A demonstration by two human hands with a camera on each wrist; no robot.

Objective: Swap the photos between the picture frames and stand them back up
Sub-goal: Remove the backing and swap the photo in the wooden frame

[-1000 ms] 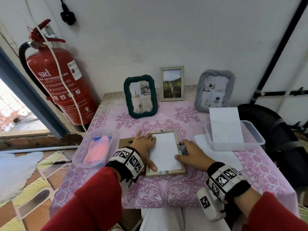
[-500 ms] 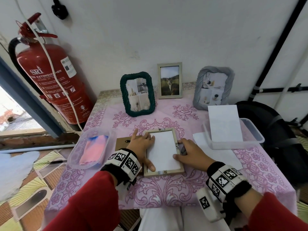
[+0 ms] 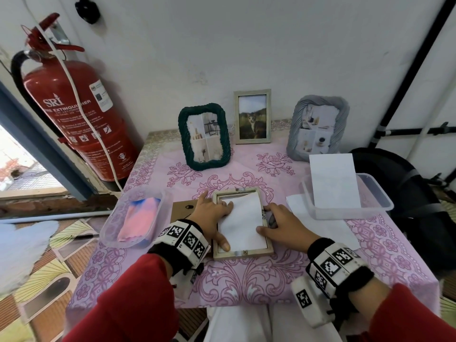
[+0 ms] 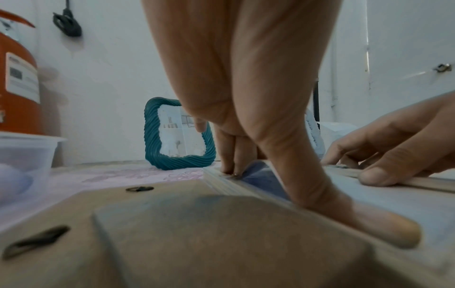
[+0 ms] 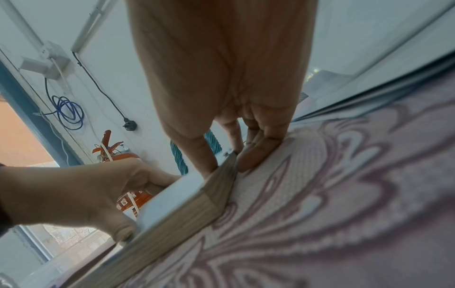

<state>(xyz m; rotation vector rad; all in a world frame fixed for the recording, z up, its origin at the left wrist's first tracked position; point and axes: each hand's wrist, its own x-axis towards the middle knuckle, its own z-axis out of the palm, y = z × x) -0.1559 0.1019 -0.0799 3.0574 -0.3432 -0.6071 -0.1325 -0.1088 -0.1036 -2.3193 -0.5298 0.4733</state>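
A pale wooden frame (image 3: 243,224) lies face down on the bench (image 3: 246,287), near its front edge, with a white photo (image 3: 240,223) lying back-up in the opening; the photo's far end sits askew, with a gap showing between it and the frame's far rail. The left hand (image 3: 212,218) lies on the frame's left side, fingers fairly straight with their tips down on the photo's far-left corner and the thumb stretched along the near-left edge; it grips nothing. The right hand (image 3: 283,227) rests against the right rail, thumb laid flat on the photo's edge and fingers loosely bent beside the frame, holding nothing that I can see. The brown backing board (image 3: 183,211) lies just left of the frame, partly under the left wrist. The risks, as I judge them: pressing on while the sheet is crooked could crease a corner against the rail; the small metal tabs on the rim might scratch or snag the paper; a hard push could slide the whole frame on the cloth; and the green frame (image 3: 204,137), cat frame (image 3: 252,117) and grey frame (image 3: 318,128) standing behind could be tipped by a careless reach.
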